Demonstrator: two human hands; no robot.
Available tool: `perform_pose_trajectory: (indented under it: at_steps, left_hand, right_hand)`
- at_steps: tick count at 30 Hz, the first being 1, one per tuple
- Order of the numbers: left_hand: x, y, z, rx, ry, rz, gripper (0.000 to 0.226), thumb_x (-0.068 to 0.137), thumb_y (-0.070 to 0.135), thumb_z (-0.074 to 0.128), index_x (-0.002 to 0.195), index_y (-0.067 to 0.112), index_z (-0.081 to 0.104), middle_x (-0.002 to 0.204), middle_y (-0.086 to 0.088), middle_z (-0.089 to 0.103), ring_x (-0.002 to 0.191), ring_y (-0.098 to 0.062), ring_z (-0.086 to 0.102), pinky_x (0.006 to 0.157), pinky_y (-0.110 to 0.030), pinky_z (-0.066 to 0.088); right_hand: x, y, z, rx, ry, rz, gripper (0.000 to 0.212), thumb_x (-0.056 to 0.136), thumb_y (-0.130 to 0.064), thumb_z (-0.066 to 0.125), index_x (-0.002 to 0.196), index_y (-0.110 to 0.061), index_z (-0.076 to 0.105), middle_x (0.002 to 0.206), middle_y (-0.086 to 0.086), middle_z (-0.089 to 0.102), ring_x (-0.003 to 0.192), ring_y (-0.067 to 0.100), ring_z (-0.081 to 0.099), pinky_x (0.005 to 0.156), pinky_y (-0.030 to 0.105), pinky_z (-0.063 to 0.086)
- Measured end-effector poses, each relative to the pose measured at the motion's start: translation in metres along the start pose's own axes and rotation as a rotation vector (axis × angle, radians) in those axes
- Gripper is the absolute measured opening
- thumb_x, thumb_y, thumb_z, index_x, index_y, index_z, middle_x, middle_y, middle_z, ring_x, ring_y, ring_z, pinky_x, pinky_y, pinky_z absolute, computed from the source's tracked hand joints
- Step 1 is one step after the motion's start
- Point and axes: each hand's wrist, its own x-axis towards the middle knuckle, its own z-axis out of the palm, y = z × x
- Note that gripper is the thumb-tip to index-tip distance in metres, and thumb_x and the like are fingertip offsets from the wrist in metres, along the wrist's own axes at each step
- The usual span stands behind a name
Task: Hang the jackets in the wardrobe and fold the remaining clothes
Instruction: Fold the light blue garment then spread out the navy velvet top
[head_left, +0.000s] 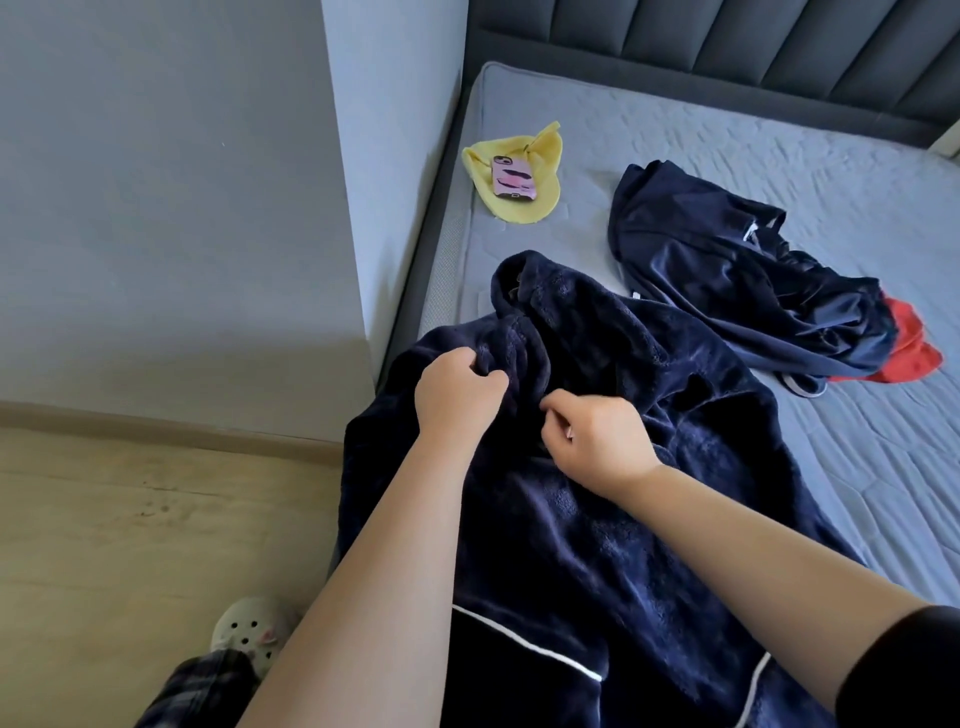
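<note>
A dark navy fleece robe (597, 519) with white piping lies over the near left corner of the bed and hangs off its edge. My left hand (457, 395) grips a bunched fold of the fleece near the collar. Just to its right, my right hand (597, 441) has its fingers curled, pinching the fabric. A second navy garment (727, 280) lies crumpled farther back on the mattress, with a red piece of clothing (909, 348) poking out from under its right end.
A pink phone (513, 177) rests on a yellow cloth (519, 208) near the mattress's far left edge. The grey mattress (779, 156) meets a padded headboard (727, 41). A grey wall (156, 208) and wooden floor (130, 519) lie left; my slippered foot (249, 629) stands there.
</note>
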Motion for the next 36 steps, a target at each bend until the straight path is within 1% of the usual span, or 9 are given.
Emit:
perform_pose_trajectory:
  at_steps: [5, 9, 14, 18, 22, 27, 30, 33, 36]
  left_hand:
    - [-0.001, -0.005, -0.001, 0.062, -0.020, -0.013, 0.033, 0.077, 0.018, 0.061, 0.060, 0.016, 0.033, 0.055, 0.004, 0.039, 0.056, -0.021, 0.038, 0.046, -0.029, 0.021]
    - [-0.005, -0.009, -0.003, -0.019, -0.071, -0.065, 0.022, 0.081, 0.013, 0.058, 0.100, 0.019, 0.049, 0.075, 0.007, 0.053, 0.082, -0.022, 0.056, 0.066, -0.027, 0.035]
    - [-0.010, -0.010, -0.011, -0.008, -0.086, 0.010, 0.047, 0.088, 0.012, 0.048, 0.131, 0.026, 0.057, 0.122, 0.000, 0.064, 0.112, -0.023, 0.056, 0.100, -0.035, 0.041]
    - [-0.014, -0.010, -0.013, -0.203, 0.206, -0.074, 0.031, 0.083, 0.006, 0.048, 0.103, 0.015, 0.069, 0.101, -0.005, 0.069, 0.095, -0.027, 0.059, 0.074, -0.025, 0.039]
    - [-0.027, -0.023, -0.016, -0.488, 0.428, -0.338, 0.022, 0.082, -0.003, 0.045, 0.084, 0.014, 0.060, 0.088, -0.006, 0.065, 0.083, -0.027, 0.058, 0.067, -0.024, 0.035]
    - [-0.043, -0.040, -0.020, -0.703, 0.394, -0.634, 0.026, 0.087, -0.002, 0.042, 0.097, 0.006, 0.065, 0.094, -0.012, 0.065, 0.090, -0.032, 0.061, 0.075, -0.036, 0.050]
    - [-0.048, -0.049, -0.026, -0.819, 0.292, -0.783, 0.022, 0.095, 0.008, 0.044, 0.103, -0.002, 0.062, 0.105, -0.016, 0.060, 0.070, -0.017, 0.054, 0.073, -0.034, 0.052]
    - [-0.061, -0.045, -0.032, -0.986, 0.158, -0.840, 0.026, 0.094, 0.024, 0.045, 0.080, 0.005, 0.054, 0.094, -0.012, 0.058, 0.065, -0.020, 0.058, 0.055, -0.030, 0.046]
    - [-0.069, -0.039, -0.033, -0.869, -0.093, -0.798, 0.063, 0.086, 0.065, 0.049, 0.096, 0.004, 0.057, 0.092, -0.014, 0.065, 0.070, -0.030, 0.068, 0.056, -0.033, 0.052]
  right_hand:
    - [0.064, -0.009, -0.011, -0.036, 0.332, -0.007, 0.026, 0.083, -0.012, 0.061, 0.108, -0.002, 0.062, 0.105, 0.013, 0.061, 0.098, 0.032, 0.056, 0.079, 0.043, 0.049]
    - [0.119, 0.006, -0.009, -0.194, -0.021, 0.358, 0.079, 0.082, -0.036, 0.066, 0.145, -0.012, 0.024, 0.149, 0.015, 0.028, 0.134, 0.034, 0.031, 0.106, 0.045, 0.033]
    - [0.122, 0.030, -0.016, 0.085, -0.002, 0.649, 0.028, 0.082, -0.017, 0.054, 0.108, -0.006, 0.052, 0.101, 0.013, 0.060, 0.095, 0.034, 0.055, 0.070, 0.033, 0.038]
    - [0.106, 0.034, -0.034, 0.612, 0.297, 0.654, 0.006, 0.073, -0.005, 0.049, 0.077, -0.007, 0.052, 0.067, 0.005, 0.045, 0.066, 0.019, 0.044, 0.058, 0.028, 0.036]
    - [0.066, 0.045, -0.064, 0.953, 0.418, 0.650, 0.031, 0.065, 0.011, 0.047, 0.059, -0.019, 0.051, 0.059, 0.001, 0.045, 0.063, 0.017, 0.044, 0.058, 0.029, 0.037]
    - [-0.007, 0.067, -0.061, 1.059, 0.340, 0.690, 0.052, 0.073, 0.023, 0.043, 0.096, -0.015, 0.069, 0.094, 0.008, 0.070, 0.088, 0.023, 0.066, 0.079, 0.034, 0.055]
    - [-0.054, 0.078, -0.046, 0.992, 0.318, 0.809, 0.046, 0.077, 0.025, 0.045, 0.103, -0.008, 0.063, 0.129, 0.011, 0.053, 0.114, 0.026, 0.055, 0.098, 0.041, 0.046]
    - [-0.095, 0.077, -0.033, 1.221, 0.345, 0.935, 0.047, 0.068, 0.023, 0.033, 0.092, -0.004, 0.063, 0.094, 0.015, 0.060, 0.083, 0.026, 0.057, 0.075, 0.033, 0.047]
    - [-0.120, 0.074, -0.034, 1.476, 0.450, 1.095, 0.036, 0.073, 0.010, 0.030, 0.069, -0.008, 0.061, 0.062, 0.006, 0.058, 0.060, 0.019, 0.052, 0.057, 0.024, 0.042]
